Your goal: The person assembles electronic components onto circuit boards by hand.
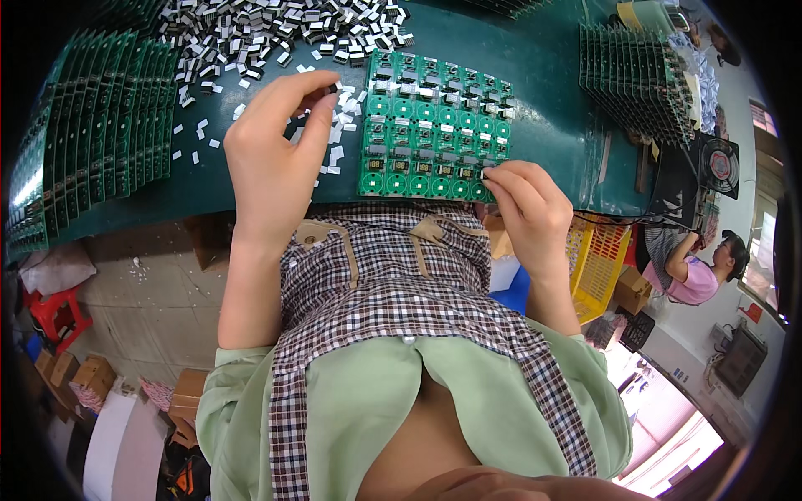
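A green panel of joined circuit boards [434, 134] lies on the bench in front of me. Small digit displays [423, 167] sit in a row along its near part, and another row farther up shows white tops. My left hand [280, 150], left of the panel, is closed, pinching a small dark display module [332, 88] between thumb and forefinger. At the panel's near right corner, my right hand [530, 204] has its fingertips pressed together on a small white-edged piece [484, 174] at the end of the digit row. The fingers partly cover that piece.
A heap of loose white-topped modules [284, 33] lies at the far left, with scattered small white pieces [336, 138] near my left hand. Stacked circuit panels stand left [100, 134] and right [635, 83] on the green bench [551, 108]. A yellow crate [600, 263] and another person [697, 271] are to the right.
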Demonstrator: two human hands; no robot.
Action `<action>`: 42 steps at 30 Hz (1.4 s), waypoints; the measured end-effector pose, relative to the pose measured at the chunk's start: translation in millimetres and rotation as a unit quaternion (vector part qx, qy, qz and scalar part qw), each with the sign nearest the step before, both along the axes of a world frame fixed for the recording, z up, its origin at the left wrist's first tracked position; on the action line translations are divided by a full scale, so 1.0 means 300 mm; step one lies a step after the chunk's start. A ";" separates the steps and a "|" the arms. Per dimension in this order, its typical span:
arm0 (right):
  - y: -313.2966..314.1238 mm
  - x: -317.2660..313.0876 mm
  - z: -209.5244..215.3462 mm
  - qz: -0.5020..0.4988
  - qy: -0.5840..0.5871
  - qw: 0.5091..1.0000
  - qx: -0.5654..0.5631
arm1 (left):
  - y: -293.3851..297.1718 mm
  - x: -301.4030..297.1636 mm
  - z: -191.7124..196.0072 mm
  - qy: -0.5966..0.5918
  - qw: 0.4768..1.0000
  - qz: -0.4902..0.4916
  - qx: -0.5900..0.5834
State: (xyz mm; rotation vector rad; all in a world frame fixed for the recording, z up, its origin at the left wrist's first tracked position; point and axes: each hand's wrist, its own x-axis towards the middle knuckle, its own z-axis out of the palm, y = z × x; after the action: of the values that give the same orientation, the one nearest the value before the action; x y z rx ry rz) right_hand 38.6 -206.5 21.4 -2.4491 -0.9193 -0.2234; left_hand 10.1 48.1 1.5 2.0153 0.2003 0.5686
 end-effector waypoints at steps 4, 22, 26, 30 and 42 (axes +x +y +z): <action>0.000 -0.004 -0.009 -0.003 -0.005 1.000 0.009 | -0.014 -0.013 0.010 -0.003 1.000 -0.020 0.006; 0.064 -0.092 0.016 -0.012 0.360 0.878 0.316 | -0.193 -0.120 0.035 0.100 0.908 -0.261 -0.311; 0.049 -0.079 0.015 0.011 0.385 0.870 0.306 | -0.193 -0.122 0.046 0.087 0.932 -0.256 -0.241; 0.051 -0.080 0.031 0.005 0.361 0.888 0.284 | -0.178 -0.116 0.043 0.125 0.901 -0.309 -0.278; 0.060 -0.105 0.011 -0.014 0.329 0.881 0.339 | -0.212 -0.123 -0.006 -0.016 0.949 -0.256 -0.181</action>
State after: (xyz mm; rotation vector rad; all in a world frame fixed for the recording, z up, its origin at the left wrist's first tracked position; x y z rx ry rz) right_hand 7.3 -188.7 24.6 -1.6871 -0.3954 0.2411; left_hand -26.7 -15.4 -0.3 1.6087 -0.2245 0.2112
